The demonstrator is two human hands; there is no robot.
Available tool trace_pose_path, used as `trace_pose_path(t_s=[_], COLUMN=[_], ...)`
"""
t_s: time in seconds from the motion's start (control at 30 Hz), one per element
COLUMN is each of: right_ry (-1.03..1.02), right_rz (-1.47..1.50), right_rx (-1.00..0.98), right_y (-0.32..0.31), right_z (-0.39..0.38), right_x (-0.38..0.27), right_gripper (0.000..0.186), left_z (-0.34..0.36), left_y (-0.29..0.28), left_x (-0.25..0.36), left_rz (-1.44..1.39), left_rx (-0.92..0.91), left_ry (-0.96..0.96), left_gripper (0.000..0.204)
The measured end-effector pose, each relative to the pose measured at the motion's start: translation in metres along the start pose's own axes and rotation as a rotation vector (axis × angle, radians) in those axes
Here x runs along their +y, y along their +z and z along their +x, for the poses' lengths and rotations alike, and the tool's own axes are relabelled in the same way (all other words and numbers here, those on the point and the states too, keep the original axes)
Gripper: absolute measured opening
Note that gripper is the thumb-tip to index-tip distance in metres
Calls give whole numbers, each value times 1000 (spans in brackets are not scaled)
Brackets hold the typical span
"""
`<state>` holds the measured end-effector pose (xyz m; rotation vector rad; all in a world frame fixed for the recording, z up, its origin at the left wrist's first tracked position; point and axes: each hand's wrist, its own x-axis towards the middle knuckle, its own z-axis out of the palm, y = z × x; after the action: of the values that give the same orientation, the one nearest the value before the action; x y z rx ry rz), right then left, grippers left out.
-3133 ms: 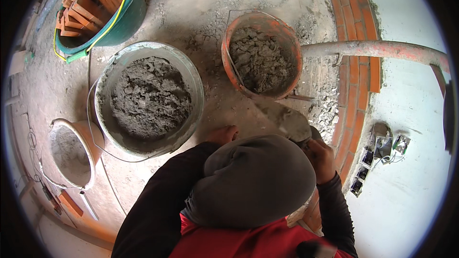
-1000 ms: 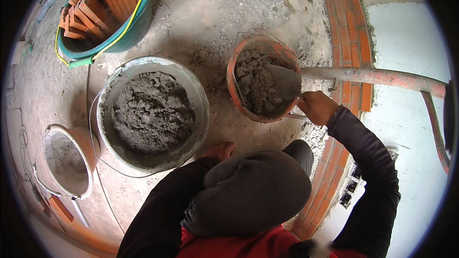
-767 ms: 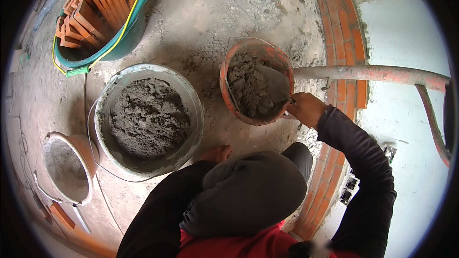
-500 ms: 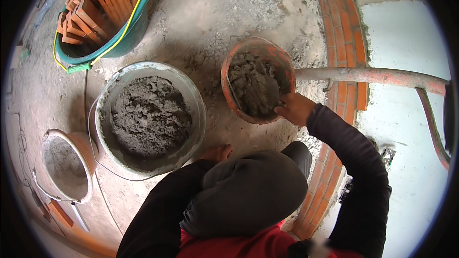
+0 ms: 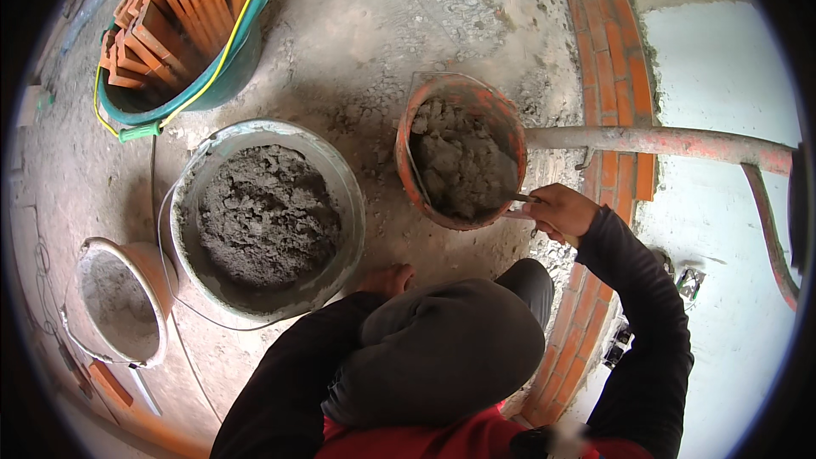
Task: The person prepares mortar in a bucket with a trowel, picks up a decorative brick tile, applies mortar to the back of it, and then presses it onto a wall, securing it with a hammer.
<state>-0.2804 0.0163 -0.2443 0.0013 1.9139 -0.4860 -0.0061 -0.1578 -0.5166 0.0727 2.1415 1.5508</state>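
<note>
My right hand (image 5: 562,211) is closed round the handle of a trowel (image 5: 524,198) at the near right rim of a reddish-orange bucket (image 5: 508,123). Only the thin metal neck and part of the handle show; the blade is hidden. Lumpy grey mortar (image 5: 463,153) fills much of this bucket. Left of it stands a large grey-green bucket (image 5: 352,204) with crumbly mortar (image 5: 265,212) inside. My left hand (image 5: 389,279) is low between that bucket and my knee. Its fingers are partly hidden, so its grip is unclear.
A green bucket (image 5: 242,64) of orange brick pieces (image 5: 174,30) stands far left. A pale mortar-stained bucket (image 5: 153,276) is near left. On the right, a brick course (image 5: 608,59) borders a white surface (image 5: 714,68), and a rusty metal bar (image 5: 663,138) crosses it.
My right hand has drawn back from the orange bucket's inside to just outside its near rim. The trowel's neck and handle now show, and the mortar's surface looks rougher.
</note>
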Motion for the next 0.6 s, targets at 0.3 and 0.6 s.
trace_pose_path(t_s=[0.3, 0.6], right_ry=[-546, -381], right_rz=[-880, -1161], right_rx=[790, 804], right_y=[17, -17], right_z=[-36, -41], right_x=[3, -64], right_gripper=[15, 17], left_z=[4, 0], left_y=[10, 13], left_x=[-14, -14], left_rz=[-17, 1], left_rx=[17, 63], left_ry=[61, 26], left_gripper=[28, 29])
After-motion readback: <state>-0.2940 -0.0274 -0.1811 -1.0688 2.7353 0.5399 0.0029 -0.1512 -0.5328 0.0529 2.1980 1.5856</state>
